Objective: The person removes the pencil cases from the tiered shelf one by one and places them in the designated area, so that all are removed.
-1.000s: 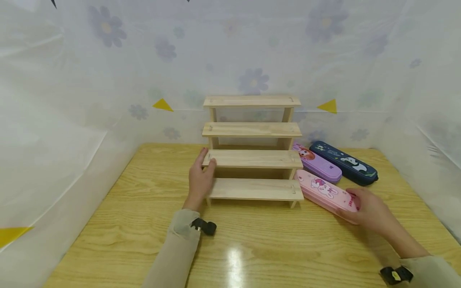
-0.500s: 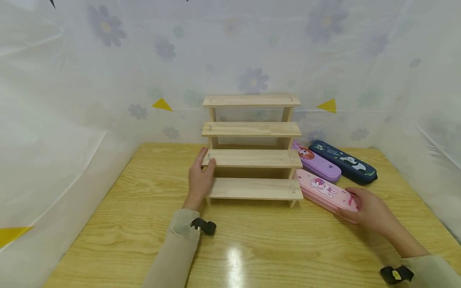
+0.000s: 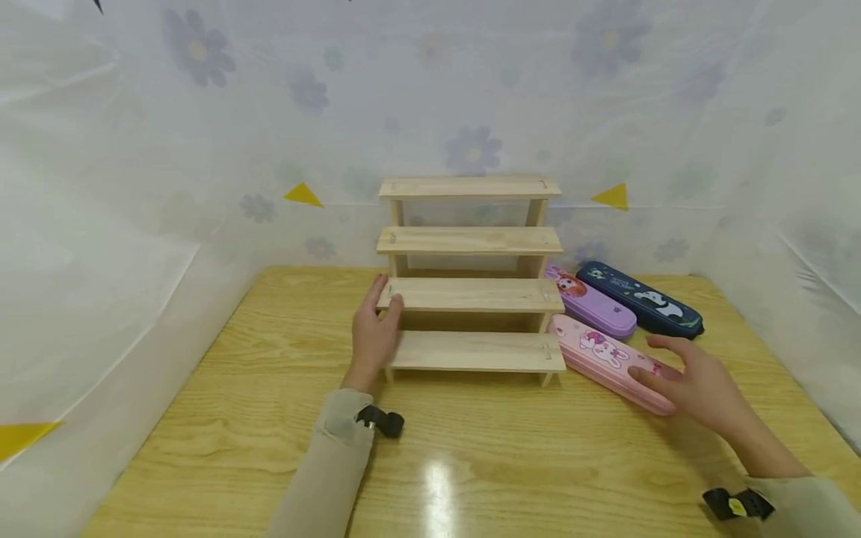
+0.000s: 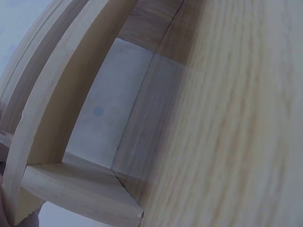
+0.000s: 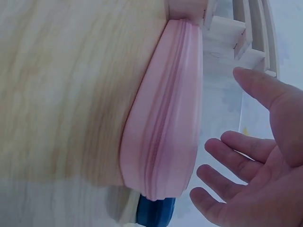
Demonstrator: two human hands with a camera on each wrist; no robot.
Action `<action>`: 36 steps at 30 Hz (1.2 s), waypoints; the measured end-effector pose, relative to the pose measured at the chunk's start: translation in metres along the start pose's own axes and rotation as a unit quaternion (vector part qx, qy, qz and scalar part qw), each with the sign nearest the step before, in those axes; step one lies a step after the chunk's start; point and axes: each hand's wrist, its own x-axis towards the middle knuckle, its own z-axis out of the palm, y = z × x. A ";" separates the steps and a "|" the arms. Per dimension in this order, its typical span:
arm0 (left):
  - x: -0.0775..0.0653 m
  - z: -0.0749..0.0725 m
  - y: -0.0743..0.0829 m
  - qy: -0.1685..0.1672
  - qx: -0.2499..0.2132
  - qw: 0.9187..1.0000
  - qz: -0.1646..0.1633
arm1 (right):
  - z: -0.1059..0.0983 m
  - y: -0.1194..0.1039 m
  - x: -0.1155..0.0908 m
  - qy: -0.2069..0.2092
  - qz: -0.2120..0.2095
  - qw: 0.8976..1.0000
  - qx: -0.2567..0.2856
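Note:
In the head view a pale wooden stepped display stand (image 3: 471, 294) sits upright at the middle of the table. My left hand (image 3: 374, 340) holds its left side, thumb over the end of one step and fingers along the outside. To the right lies a pink pencil case (image 3: 597, 353) with a bunny print, its far end against the stand. My right hand (image 3: 706, 385) hovers over the near end of that case, thumb and fingers spread apart. The right wrist view shows the pink case's zipped side and my palm apart from it.
Behind the pink case lie a purple pencil case (image 3: 602, 312) and a navy pencil case (image 3: 642, 300) with a panda. The wood-grain table (image 3: 525, 463) ends at a flowered white curtain (image 3: 417, 97) at the back, with white sheets on both sides.
My right hand has let go of the pink pencil case and lifted slightly, its fingers spreading. The left hand and the stand have stayed in place.

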 end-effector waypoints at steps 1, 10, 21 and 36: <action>0.000 0.000 0.000 0.000 0.000 1.000 -0.001 | 0.000 -0.002 0.000 0.005 -0.005 1.000 0.004; 0.001 -0.010 0.001 0.002 0.029 1.000 -0.003 | 0.008 -0.025 0.013 0.030 -0.043 0.998 0.037; 0.002 -0.015 0.008 -0.001 0.096 0.995 0.020 | 0.018 -0.059 0.027 0.065 -0.110 0.989 0.078; -0.005 -0.028 0.028 -0.027 0.208 0.970 0.119 | 0.034 -0.106 0.059 0.053 -0.176 0.982 0.046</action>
